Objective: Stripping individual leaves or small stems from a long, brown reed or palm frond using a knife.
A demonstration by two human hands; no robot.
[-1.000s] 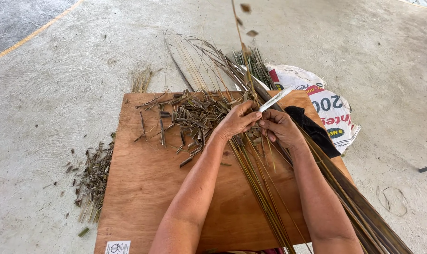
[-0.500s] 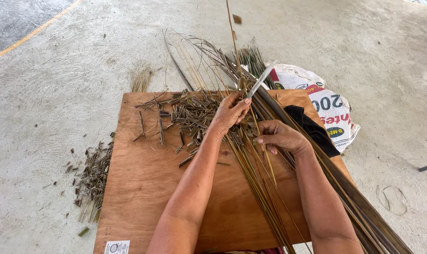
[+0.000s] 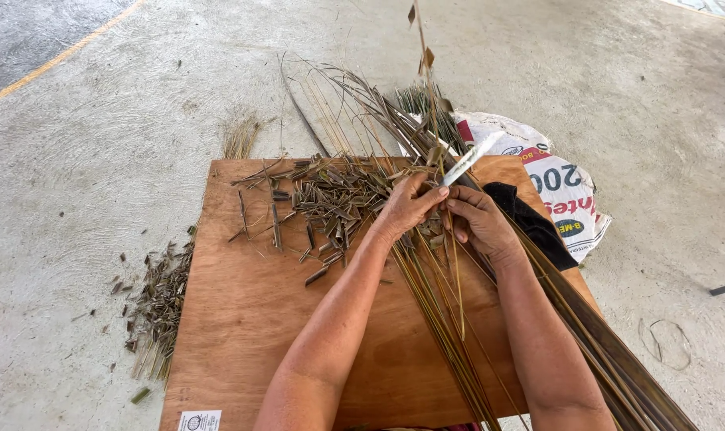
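A wooden board [image 3: 242,319] is laid flat on a concrete floor [image 3: 99,160]. Both hands are met near the board's far middle.

Left hand [image 3: 406,206]: fingers curled, closed round a thin stalk [image 3: 430,88], which rises up and away out of the top of the view, with a few small dry bits seen along it. The thumb is pressed toward the right hand's fingers.

Right hand [image 3: 478,219]: closed on a knife [image 3: 468,160], its pale blade pointed up and away, set against the stalk just above the left hand's fingertips. The handle is hidden in the fist.

A long bundle of sticks [image 3: 458,335] is laid across the board under both hands, running from the near right edge toward the far middle, where it fans out past the board. Thicker dark stems [image 3: 618,359] are seen to the right of it, beside the right forearm.

Cut leaf scraps [image 3: 330,199] are heaped on the board just left of the left hand. More scraps [image 3: 155,303] are scattered on the floor off the board's left edge.

A black cloth [image 3: 530,223] is lying at the board's right edge, and a white printed sack [image 3: 562,191] on the floor beyond it.
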